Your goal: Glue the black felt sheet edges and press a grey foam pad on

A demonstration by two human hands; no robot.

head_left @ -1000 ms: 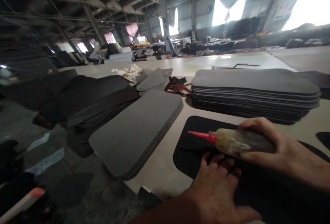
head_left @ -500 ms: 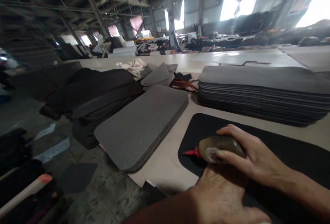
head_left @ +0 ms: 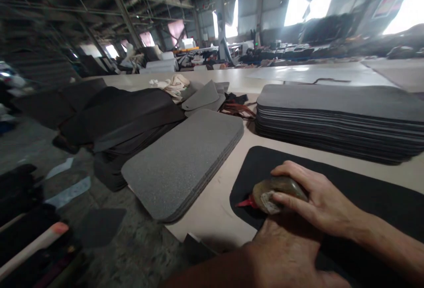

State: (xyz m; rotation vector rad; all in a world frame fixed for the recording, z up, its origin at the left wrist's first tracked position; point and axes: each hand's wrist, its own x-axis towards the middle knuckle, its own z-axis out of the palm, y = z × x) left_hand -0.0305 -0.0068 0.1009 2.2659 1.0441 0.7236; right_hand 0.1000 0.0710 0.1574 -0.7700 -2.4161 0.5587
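Note:
My right hand (head_left: 314,199) is closed around a squeeze bottle (head_left: 281,191) of murky olive-brown colour, with a label on its side. The bottle's red pointed nozzle (head_left: 245,202) aims left, low over the rounded corner of a black mat (head_left: 261,162). My left hand (head_left: 285,248) lies over the mat just in front of the bottle, its thumb spread to the right. Its other fingertips are hidden behind the bottle and my right hand. Whether the nozzle touches the mat I cannot tell.
Left of the mat lies a short stack of grey mats (head_left: 185,160). A taller stack (head_left: 331,98) stands behind it. Dark sheets (head_left: 132,111) hang over the table's left edge. Pale cloth (head_left: 174,85) and brown strips (head_left: 236,109) lie further back.
My right hand has brought the bottle slightly left, and its nozzle tip has dropped a little nearer the front edge of the mat. My left hand stays almost in place.

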